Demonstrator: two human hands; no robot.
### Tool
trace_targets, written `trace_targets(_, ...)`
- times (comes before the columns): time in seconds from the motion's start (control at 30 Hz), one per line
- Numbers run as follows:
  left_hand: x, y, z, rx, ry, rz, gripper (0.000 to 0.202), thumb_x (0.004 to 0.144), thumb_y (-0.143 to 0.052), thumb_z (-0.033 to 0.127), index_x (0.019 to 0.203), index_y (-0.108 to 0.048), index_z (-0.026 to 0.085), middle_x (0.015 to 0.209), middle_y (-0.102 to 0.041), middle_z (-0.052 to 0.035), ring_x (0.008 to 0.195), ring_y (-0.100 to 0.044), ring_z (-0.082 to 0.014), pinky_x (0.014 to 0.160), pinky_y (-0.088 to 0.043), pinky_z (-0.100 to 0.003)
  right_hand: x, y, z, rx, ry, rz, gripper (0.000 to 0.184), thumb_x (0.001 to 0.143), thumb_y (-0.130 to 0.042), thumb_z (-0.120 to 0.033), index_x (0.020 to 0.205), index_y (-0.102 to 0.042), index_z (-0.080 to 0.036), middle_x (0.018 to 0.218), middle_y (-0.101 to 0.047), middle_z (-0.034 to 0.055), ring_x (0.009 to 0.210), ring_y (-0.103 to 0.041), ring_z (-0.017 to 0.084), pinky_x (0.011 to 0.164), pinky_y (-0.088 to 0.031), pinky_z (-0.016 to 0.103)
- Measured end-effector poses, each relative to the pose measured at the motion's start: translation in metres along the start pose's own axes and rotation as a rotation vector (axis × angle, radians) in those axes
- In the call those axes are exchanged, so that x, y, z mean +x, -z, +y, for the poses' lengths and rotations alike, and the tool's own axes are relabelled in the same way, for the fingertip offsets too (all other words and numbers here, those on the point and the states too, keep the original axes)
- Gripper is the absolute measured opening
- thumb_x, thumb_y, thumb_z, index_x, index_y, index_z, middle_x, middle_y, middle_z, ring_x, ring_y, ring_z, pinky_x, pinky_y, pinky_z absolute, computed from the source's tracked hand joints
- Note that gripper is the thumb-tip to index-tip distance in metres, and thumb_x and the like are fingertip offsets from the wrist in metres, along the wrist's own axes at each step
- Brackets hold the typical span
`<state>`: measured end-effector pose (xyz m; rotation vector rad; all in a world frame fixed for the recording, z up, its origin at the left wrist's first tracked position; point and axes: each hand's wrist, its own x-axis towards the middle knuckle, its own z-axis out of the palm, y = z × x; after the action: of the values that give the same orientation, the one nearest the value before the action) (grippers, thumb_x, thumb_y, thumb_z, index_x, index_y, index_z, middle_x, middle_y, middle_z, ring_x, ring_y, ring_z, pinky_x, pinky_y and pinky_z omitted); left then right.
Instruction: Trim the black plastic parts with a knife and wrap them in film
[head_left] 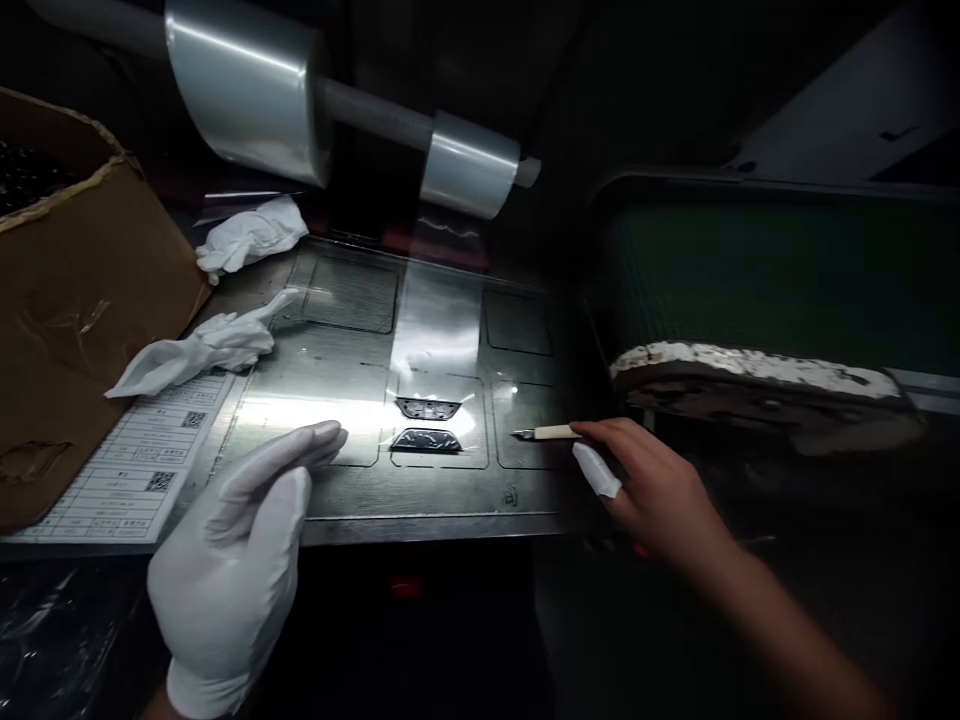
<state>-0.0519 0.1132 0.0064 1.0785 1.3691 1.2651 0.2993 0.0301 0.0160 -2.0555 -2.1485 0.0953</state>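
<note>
Heads up on what could go wrong here, folks: we're gripping a craft knife (544,433) in our right hand (652,490), and its blade is pointing left, right at two dark angular parts lying one above the other in a shallow outlined recess on the metal surface (450,497). The upper dark part (427,408) and lower dark part (426,441) sit just beyond the blade tip, so a slip or a careless sideways drag could easily scratch them. A strip of clear film (435,330) is running down from the smaller film roll (470,165) toward them, and it could snag on the blade and pull the parts out of place. The hard glare isn't helping either, since we can't tell whether the film is lying over them. Our hands are well apart, with the gloved left hand (232,560) raised near the recess, its fingers loosely spread and holding nothing, so it's in reach of the blade if the knife jumps. The right wrist is angling in from the lower right, with the knife pinched between the fingers and a white-covered thumb (596,470).
</note>
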Motion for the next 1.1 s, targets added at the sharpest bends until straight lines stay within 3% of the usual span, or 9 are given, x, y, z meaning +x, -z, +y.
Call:
trace_targets(0.1,-0.003,-0.004,0.003,-0.034,0.016,0.021,0.026,0.089,-0.078,0.038,0.104,-0.076,0.017,0.110,-0.078,-0.0083,0.111,-0.073,-0.0304,0.116,-0.055,-0.056,-0.014,-0.009,0.017,-0.075,-0.040,-0.032,0.062,0.082,-0.049,0.006,0.138,-0.059,-0.018,0.134,-0.061,0.0130,0.126,-0.055,0.032,0.105,-0.052,0.050)
trace_targets(0.23,-0.004,0.000,0.003,-0.053,-0.028,-0.006,0.025,0.091,-0.076,0.038,0.109,-0.074,0.020,0.111,-0.078,-0.0064,0.111,-0.073,-0.0288,0.116,-0.054,-0.054,-0.005,-0.013,0.025,-0.013,-0.022,-0.095,0.052,0.080,-0.046,0.009,0.122,-0.062,-0.018,0.125,-0.065,0.0103,0.119,-0.056,0.030,0.104,-0.051,0.051)
trace_targets(0.33,0.005,0.008,0.004,0.050,-0.123,-0.047,0.024,0.095,-0.071,0.040,0.113,-0.075,0.025,0.115,-0.078,-0.0045,0.114,-0.073,-0.0270,0.113,-0.057,-0.050,0.005,-0.011,0.019,0.056,0.009,-0.068,0.039,0.088,-0.052,-0.001,0.121,-0.058,-0.021,0.123,-0.063,0.0093,0.112,-0.061,0.028,0.094,-0.055,0.046)
trace_targets(0.43,0.026,0.010,0.011,0.376,-0.302,-0.212,0.030,0.096,-0.070,0.041,0.123,-0.073,0.031,0.135,-0.072,-0.0031,0.132,-0.064,-0.0271,0.119,-0.052,-0.049,0.023,-0.007,-0.001,0.172,0.061,-0.022,0.028,0.096,-0.057,-0.015,0.122,-0.055,-0.024,0.122,-0.061,0.0085,0.103,-0.065,0.024,0.082,-0.056,0.039)
trace_targets(0.53,0.050,0.001,0.018,0.684,-0.523,-0.463,0.030,0.095,-0.068,0.033,0.124,-0.072,0.028,0.152,-0.060,-0.0033,0.147,-0.049,-0.0275,0.129,-0.039,-0.052,0.049,-0.005,-0.034,0.230,0.243,-0.053,0.040,0.089,-0.054,-0.006,0.126,-0.054,-0.022,0.123,-0.061,0.0089,0.106,-0.064,0.024,0.086,-0.056,0.038)
trace_targets(0.63,0.066,-0.013,0.019,0.818,-0.620,-0.634,0.021,0.097,-0.062,0.023,0.115,-0.071,0.026,0.137,-0.066,-0.0017,0.136,-0.055,-0.0228,0.129,-0.038,-0.050,0.077,-0.005,-0.065,0.173,0.324,-0.130,0.051,0.080,-0.052,0.001,0.126,-0.057,-0.020,0.122,-0.063,0.0087,0.104,-0.065,0.026,0.082,-0.055,0.039)
trace_targets(0.77,0.072,-0.022,0.008,0.873,-0.644,-0.679,0.006,0.096,-0.063,0.022,0.098,-0.068,0.024,0.123,-0.066,-0.0020,0.132,-0.052,-0.0254,0.117,-0.047,-0.047,0.102,-0.008,-0.086,0.070,0.362,-0.205,0.059,0.072,-0.051,0.001,0.126,-0.062,-0.019,0.116,-0.065,0.0075,0.095,-0.065,0.026,0.070,-0.048,0.036)
trace_targets(0.93,0.072,-0.023,0.001,0.911,-0.641,-0.668,0.007,0.096,-0.063,0.022,0.090,-0.067,0.023,0.125,-0.066,-0.0046,0.133,-0.050,-0.0293,0.113,-0.048,-0.050,0.107,-0.006,-0.077,0.091,0.363,-0.237,0.063,0.071,-0.050,0.004,0.126,-0.065,-0.022,0.114,-0.067,0.0063,0.095,-0.067,0.024,0.070,-0.048,0.033)
trace_targets(1.1,0.072,-0.025,0.005,0.930,-0.631,-0.675,0.011,0.095,-0.061,0.018,0.086,-0.066,0.022,0.126,-0.066,-0.0054,0.127,-0.053,-0.0291,0.106,-0.051,-0.050,0.079,0.005,-0.035,0.063,0.371,-0.175,0.063,0.072,-0.047,0.004,0.126,-0.065,-0.024,0.118,-0.068,0.0070,0.098,-0.068,0.024,0.075,-0.054,0.035)
